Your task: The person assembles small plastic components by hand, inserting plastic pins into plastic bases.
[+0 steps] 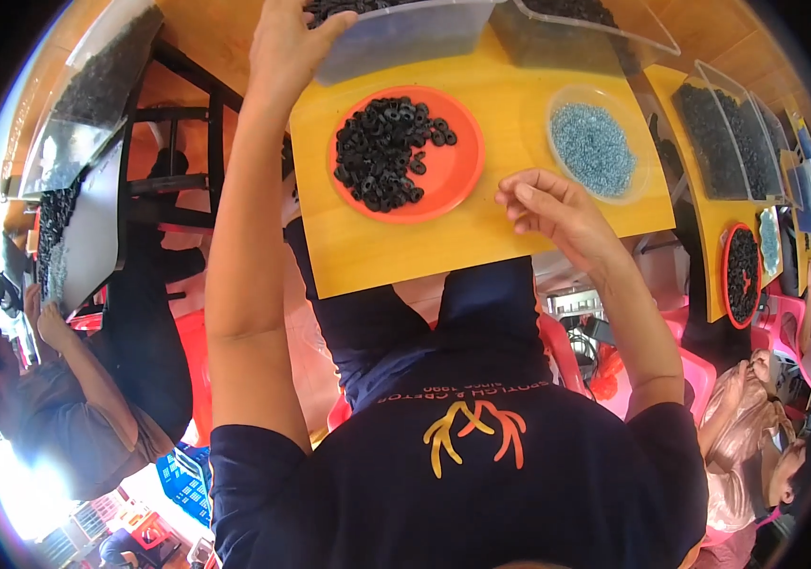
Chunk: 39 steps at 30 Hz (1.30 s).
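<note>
My left hand (293, 45) reaches to the left end of a clear bin (405, 43) of black pieces at the table's far edge. Its thumb stands apart; the other fingers are partly cut off by the picture's top. My right hand (562, 213) hovers over the table's right half, its fingers curled toward the thumb; anything between them is too small to make out. Left of it lies a red-orange plate (453, 171) with a heap of small black ring-like pieces (377, 152). Just beyond it stands a clear round dish (640, 182) of tiny blue-grey beads (590, 142).
The yellow table (377, 256) carries these things above my lap. Another clear bin (566, 47) of dark pieces stands at the back right. A neighbouring yellow table on the right holds bins and a red plate (740, 275). People sit on both sides; a black frame (173, 114) stands left.
</note>
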Tool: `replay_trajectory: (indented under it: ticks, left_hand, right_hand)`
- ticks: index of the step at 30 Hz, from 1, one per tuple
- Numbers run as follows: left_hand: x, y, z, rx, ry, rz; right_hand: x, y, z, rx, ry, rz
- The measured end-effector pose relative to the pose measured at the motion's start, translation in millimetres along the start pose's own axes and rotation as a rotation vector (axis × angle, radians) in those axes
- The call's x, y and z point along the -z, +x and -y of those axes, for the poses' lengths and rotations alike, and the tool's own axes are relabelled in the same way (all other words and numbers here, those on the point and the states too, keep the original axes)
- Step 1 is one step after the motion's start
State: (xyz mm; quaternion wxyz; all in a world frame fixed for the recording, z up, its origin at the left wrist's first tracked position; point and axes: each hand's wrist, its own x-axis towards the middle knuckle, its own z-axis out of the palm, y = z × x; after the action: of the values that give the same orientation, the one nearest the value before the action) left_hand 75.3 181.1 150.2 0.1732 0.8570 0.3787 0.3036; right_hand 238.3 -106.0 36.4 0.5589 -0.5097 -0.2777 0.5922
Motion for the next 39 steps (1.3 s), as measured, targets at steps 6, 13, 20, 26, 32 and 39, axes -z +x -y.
replay_trajectory:
  ticks: [6,13,20,26,32,39]
  left_hand:
    - [-26,-69,15,-0.169,-0.419,-0.155]
    - [-38,-176,13,0.127,-0.793,0.016]
    - [-51,-235,9,0.305,-0.823,0.172]
    - [-61,-242,9,0.337,-0.866,0.221]
    - [-74,-242,13,0.351,-0.933,0.286]
    - [-77,-251,4,0.338,-0.924,0.299]
  right_hand:
    - [-21,41,6,0.336,-0.987,-0.15]
    - [-41,96,-4,0.745,-1.342,-0.041]
    - [-50,110,-21,0.782,-1.519,-0.017]
    - [-47,106,-19,0.822,-1.527,-0.033]
    - [-45,98,-14,0.834,-1.51,-0.101]
    - [-53,106,-22,0.77,-1.566,-0.038]
